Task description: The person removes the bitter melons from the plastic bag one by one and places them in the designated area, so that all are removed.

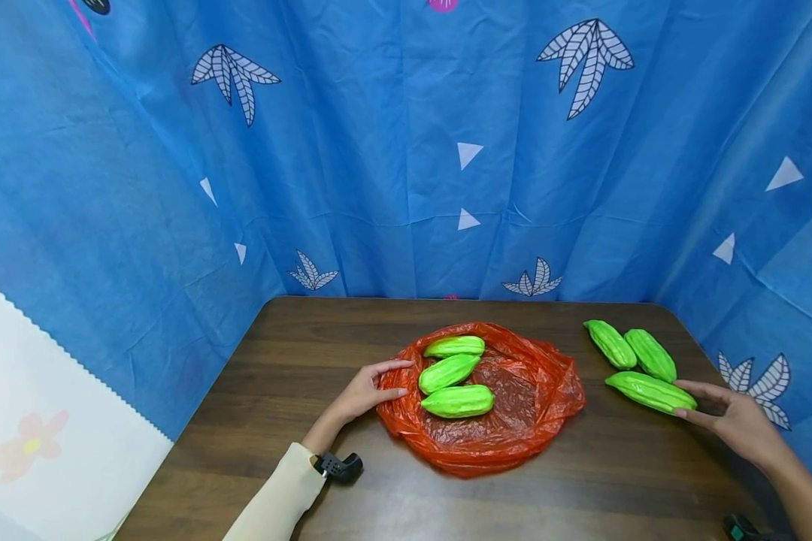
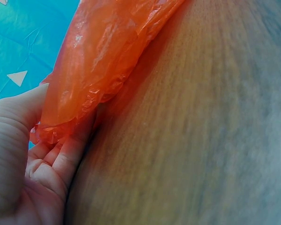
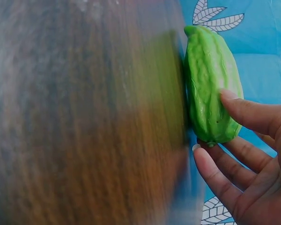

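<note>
Hands pinch red bag (L), grn gourd (R).

High downward head view, close wrist cameras, red bag in head and left-wrist views

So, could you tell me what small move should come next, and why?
Probably the right hand should lift the green gourd towards the red bag, since that hand is around one end, the left hand holds the bag's edge, and three gourds lie inside.
</note>
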Motion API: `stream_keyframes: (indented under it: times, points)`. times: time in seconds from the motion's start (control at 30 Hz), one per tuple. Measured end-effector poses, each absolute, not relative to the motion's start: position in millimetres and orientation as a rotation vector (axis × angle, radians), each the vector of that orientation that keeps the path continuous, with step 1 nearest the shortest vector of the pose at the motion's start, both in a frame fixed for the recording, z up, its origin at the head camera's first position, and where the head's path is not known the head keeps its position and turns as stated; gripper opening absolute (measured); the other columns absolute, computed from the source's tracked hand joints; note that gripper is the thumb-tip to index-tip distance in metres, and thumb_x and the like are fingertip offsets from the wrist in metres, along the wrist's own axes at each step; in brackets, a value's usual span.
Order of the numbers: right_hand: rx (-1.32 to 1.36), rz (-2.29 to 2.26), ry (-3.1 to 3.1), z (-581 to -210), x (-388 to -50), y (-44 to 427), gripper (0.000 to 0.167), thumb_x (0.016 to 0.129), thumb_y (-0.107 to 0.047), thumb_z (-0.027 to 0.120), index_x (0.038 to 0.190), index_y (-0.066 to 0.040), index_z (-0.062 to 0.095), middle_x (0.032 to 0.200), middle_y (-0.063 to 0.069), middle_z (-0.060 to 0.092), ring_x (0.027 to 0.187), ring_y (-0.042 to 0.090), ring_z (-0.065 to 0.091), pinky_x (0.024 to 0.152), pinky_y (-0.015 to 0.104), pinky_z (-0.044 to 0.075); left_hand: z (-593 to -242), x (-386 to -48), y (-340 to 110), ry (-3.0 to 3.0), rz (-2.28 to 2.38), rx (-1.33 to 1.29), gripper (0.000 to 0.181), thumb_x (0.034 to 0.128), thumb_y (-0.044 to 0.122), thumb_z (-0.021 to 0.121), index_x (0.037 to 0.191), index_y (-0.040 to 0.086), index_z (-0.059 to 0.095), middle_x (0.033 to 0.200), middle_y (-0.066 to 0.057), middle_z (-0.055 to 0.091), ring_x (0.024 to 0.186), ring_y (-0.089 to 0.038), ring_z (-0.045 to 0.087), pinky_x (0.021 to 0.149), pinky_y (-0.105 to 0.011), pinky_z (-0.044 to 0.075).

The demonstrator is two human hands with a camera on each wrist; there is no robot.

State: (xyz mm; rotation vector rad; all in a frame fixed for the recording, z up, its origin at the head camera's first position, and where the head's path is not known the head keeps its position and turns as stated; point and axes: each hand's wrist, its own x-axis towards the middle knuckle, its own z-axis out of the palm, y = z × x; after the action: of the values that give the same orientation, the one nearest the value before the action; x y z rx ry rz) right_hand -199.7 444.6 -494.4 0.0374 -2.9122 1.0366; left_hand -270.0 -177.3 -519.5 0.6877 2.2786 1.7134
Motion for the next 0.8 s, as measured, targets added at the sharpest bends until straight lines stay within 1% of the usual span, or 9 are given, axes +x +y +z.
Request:
stream_keyframes:
  times: [0.07, 0.1, 0.2, 0.27, 0.4, 0.47, 0.6, 0.7, 0.8]
  points:
    - [0.027, 1.03, -2.909, -495.0, -199.2, 444.5, 0.065, 0.089, -0.04, 0.079, 0.137, 0.0, 0.061, 0.109, -0.038, 0.04, 0.099, -0.01, 0.044, 0.067, 0.023, 0.052, -513.9, -266.4, -176.3, 2.262, 1.73, 0.696, 0.05, 0.0938, 0.004, 0.071, 0.142, 0.004, 0.058, 0.144, -0.019, 0.055, 0.109, -0.02, 0.066, 0.086, -0.027, 0.057]
    - [0.026, 1.032, -2.909, -494.9, -199.0, 444.3, 0.065, 0.089, -0.04, 0.079, 0.137, 0.001, 0.06, 0.109, -0.038, 0.04, 0.1, -0.005, 0.049, 0.067, 0.025, 0.053, -512.0, -265.1, -176.1, 2.261, 1.735, 0.698, 0.05, 0.0939, 0.004, 0.071, 0.142, 0.004, 0.058, 0.144, -0.019, 0.055, 0.11, -0.021, 0.066, 0.086, -0.027, 0.057]
    - [0.023, 1.026, -2.916, -494.1, -198.8, 443.6, 0.066, 0.09, -0.04, 0.078, 0.137, 0.002, 0.059, 0.111, -0.033, 0.043, 0.106, 0.027, 0.061, 0.071, 0.038, 0.057, -511.0, -264.7, -176.0, 2.261, 1.744, 0.707, 0.05, 0.0939, 0.004, 0.071, 0.142, 0.004, 0.058, 0.144, -0.019, 0.054, 0.114, -0.023, 0.064, 0.088, -0.026, 0.056]
    - [0.02, 1.026, -2.922, -493.0, -198.9, 442.6, 0.067, 0.09, -0.041, 0.077, 0.138, 0.003, 0.058, 0.113, -0.028, 0.044, 0.113, 0.05, 0.055, 0.073, 0.047, 0.056, -511.5, -265.4, -176.1, 2.265, 1.746, 0.707, 0.05, 0.0936, 0.004, 0.072, 0.142, 0.004, 0.058, 0.145, -0.018, 0.054, 0.116, -0.023, 0.063, 0.089, -0.025, 0.056]
    - [0.023, 1.042, -2.922, -491.1, -198.4, 440.9, 0.068, 0.091, -0.041, 0.076, 0.139, 0.004, 0.057, 0.113, -0.029, 0.043, 0.117, 0.058, 0.048, 0.077, 0.054, 0.054, -511.9, -266.1, -176.2, 2.273, 1.741, 0.698, 0.051, 0.0928, 0.004, 0.073, 0.142, 0.005, 0.059, 0.145, -0.017, 0.055, 0.116, -0.022, 0.063, 0.089, -0.025, 0.056]
    - [0.03, 1.042, -2.921, -490.4, -197.8, 440.3, 0.067, 0.091, -0.041, 0.076, 0.138, 0.004, 0.058, 0.111, -0.034, 0.041, 0.115, 0.053, 0.05, 0.078, 0.053, 0.054, -512.4, -266.2, -176.5, 2.266, 1.743, 0.689, 0.051, 0.0928, 0.004, 0.073, 0.142, 0.005, 0.059, 0.145, -0.017, 0.055, 0.114, -0.021, 0.064, 0.088, -0.026, 0.056]
    - [0.053, 1.033, -2.911, -489.4, -196.7, 439.8, 0.066, 0.091, -0.039, 0.077, 0.137, 0.004, 0.059, 0.109, -0.04, 0.04, 0.106, 0.013, 0.058, 0.076, 0.044, 0.056, -513.1, -266.0, -176.8, 2.25, 1.743, 0.686, 0.051, 0.0932, 0.004, 0.072, 0.142, 0.006, 0.059, 0.144, -0.017, 0.055, 0.11, -0.021, 0.066, 0.087, -0.027, 0.057]
    - [0.074, 1.035, -2.891, -489.2, -196.2, 439.1, 0.065, 0.09, -0.037, 0.078, 0.136, 0.005, 0.059, 0.109, -0.041, 0.04, 0.097, -0.018, 0.044, 0.071, 0.031, 0.056, -513.6, -265.9, -176.6, 2.249, 1.745, 0.689, 0.05, 0.0933, 0.004, 0.072, 0.142, 0.006, 0.059, 0.144, -0.017, 0.055, 0.111, -0.024, 0.066, 0.087, -0.028, 0.058]
    - [0.09, 1.03, -2.877, -488.0, -195.9, 437.2, 0.065, 0.09, -0.037, 0.079, 0.135, 0.005, 0.06, 0.108, -0.043, 0.039, 0.092, -0.027, 0.032, 0.066, 0.021, 0.053, -513.2, -265.5, -176.3, 2.266, 1.735, 0.689, 0.05, 0.0934, 0.004, 0.072, 0.141, 0.006, 0.059, 0.144, -0.017, 0.055, 0.114, -0.025, 0.065, 0.087, -0.027, 0.057]
